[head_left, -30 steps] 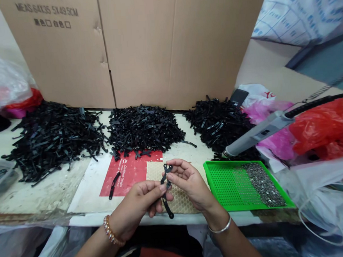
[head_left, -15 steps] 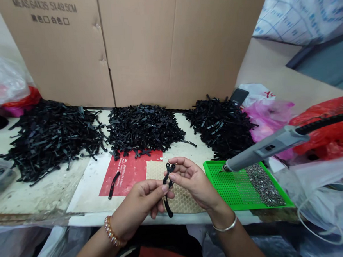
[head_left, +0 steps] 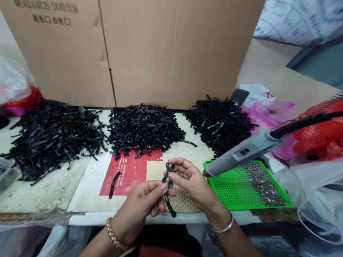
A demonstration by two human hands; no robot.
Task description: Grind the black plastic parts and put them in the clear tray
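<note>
My left hand (head_left: 148, 196) and my right hand (head_left: 193, 183) meet above a beige honeycomb-patterned pad (head_left: 182, 204). Fingers of both pinch black plastic linkage pieces (head_left: 170, 207). A forked end with round holes sticks up at my right fingertips, while a long curved arm hangs down below my left fingers. Where the pieces meet is partly covered by my fingers, so I cannot tell whether they are joined. A single curved black link (head_left: 114, 185) lies on the red printed sheet (head_left: 136, 174) to the left.
Three heaps of black parts stand along the back: left (head_left: 57, 136), middle (head_left: 144, 126), right (head_left: 220, 127). A grey electric screwdriver (head_left: 240, 153) hangs over a green perforated tray (head_left: 222, 189) with small metal fasteners (head_left: 265, 184). Behind rises a cardboard box (head_left: 142, 48); a clear tub (head_left: 1, 175) sits left.
The hanging screwdriver has swung left, its tip now over the tray's left edge. The curved arm below my left hand has shifted slightly to the right. Both hands keep their pinch.
</note>
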